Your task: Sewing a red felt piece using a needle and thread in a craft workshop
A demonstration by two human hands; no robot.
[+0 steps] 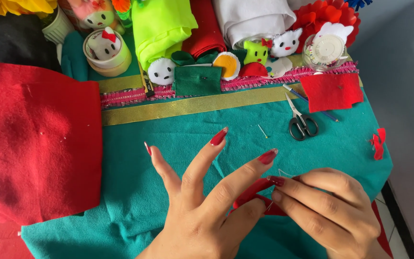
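My left hand is at the bottom middle over the teal felt cloth. Its thumb and a lower finger pinch a small red felt piece while the other fingers spread upward. My right hand sits just to the right, thumb and forefinger pinched on a thin needle at the red piece. A fine thread loops up from it.
A large red felt sheet lies at left. Scissors, a pen and a loose pin lie to the upper right. A red felt square, a pin box, felt figures, tape rolls and folded fabrics fill the back.
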